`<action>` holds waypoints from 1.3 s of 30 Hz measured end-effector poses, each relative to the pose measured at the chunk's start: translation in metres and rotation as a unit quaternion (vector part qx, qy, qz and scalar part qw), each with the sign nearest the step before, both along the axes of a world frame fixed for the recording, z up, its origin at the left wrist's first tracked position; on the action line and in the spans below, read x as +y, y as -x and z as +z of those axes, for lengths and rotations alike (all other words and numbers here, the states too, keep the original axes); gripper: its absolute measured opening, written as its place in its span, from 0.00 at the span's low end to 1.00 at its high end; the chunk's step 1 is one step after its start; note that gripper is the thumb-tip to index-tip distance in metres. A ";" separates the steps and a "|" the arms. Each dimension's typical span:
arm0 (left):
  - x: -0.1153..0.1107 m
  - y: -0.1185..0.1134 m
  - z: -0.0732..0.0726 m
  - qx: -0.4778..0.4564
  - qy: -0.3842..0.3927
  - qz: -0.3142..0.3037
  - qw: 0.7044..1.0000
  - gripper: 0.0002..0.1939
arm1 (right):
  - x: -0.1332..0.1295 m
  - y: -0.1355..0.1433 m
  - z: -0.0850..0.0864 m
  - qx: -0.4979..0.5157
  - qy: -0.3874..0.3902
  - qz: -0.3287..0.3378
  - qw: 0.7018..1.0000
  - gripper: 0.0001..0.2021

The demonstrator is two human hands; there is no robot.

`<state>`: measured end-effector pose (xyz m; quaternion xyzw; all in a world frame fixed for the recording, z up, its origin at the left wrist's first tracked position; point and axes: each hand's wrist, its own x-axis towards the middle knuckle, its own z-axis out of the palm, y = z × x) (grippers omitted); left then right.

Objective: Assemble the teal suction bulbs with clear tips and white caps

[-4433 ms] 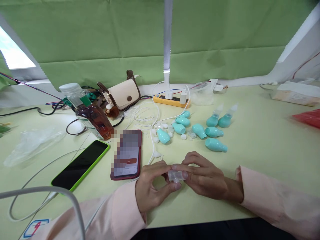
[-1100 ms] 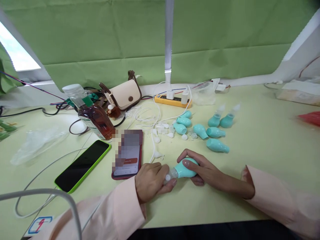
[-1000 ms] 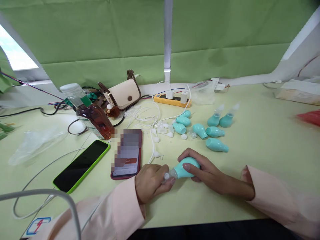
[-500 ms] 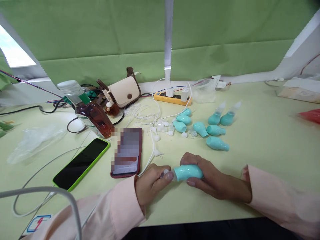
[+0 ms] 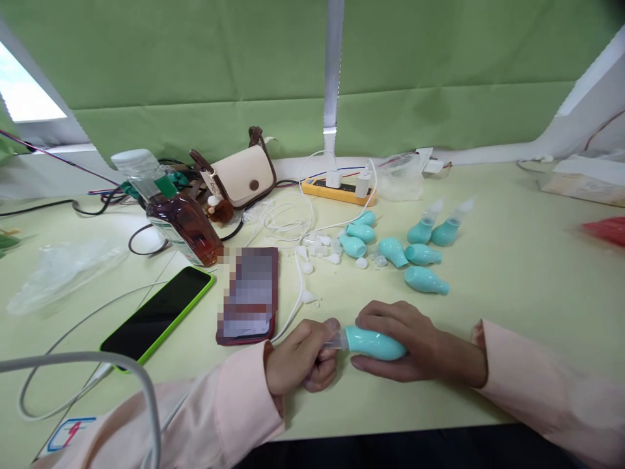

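Over the near middle of the tabletop (image 5: 508, 280), the left hand (image 5: 303, 357) grips a clear tube (image 5: 338, 339) against the teal bulb (image 5: 375, 344) clasped by the right hand (image 5: 415, 340), seemingly to keep both aligned.

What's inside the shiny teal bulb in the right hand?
At the mouth of the teal bulb there's a clear piece, partly covered by the left hand. The bulb isn't see-through, so its inside is hidden.

Wk desk (image 5: 512, 293) here, so office or small wkshop, can't tell which: pwr strip (image 5: 344, 194) upper ctr, handbag (image 5: 244, 176) left of it, teal bulbs (image 5: 392, 252) rt of ctr.
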<state>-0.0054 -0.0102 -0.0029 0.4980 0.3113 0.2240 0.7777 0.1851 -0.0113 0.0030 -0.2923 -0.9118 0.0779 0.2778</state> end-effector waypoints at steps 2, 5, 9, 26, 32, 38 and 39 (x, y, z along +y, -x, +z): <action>-0.002 0.001 0.000 0.054 -0.090 0.028 0.994 0.23 | 0.000 0.001 0.000 -0.019 -0.001 -0.007 1.000 0.13; -0.003 0.003 0.002 0.142 -0.233 0.062 0.960 0.22 | -0.003 0.005 0.000 -0.016 0.041 -0.027 0.999 0.11; -0.004 0.003 0.009 0.213 -0.339 0.072 0.913 0.20 | -0.010 0.010 -0.002 0.029 0.126 -0.091 0.987 0.11; 0.010 0.010 0.006 0.253 -0.764 0.075 0.589 0.19 | -0.011 0.029 0.011 0.230 0.699 -0.129 0.665 0.19; 0.012 0.008 0.012 0.218 -0.840 0.060 0.493 0.22 | 0.001 0.017 0.019 0.175 0.836 -0.059 0.516 0.21; 0.008 0.009 0.007 0.220 -0.752 0.051 0.619 0.14 | -0.009 0.021 0.014 0.257 0.711 -0.049 0.652 0.19; 0.007 0.009 0.006 0.216 -0.713 0.045 0.666 0.13 | -0.011 0.022 0.014 0.265 0.680 -0.058 0.681 0.18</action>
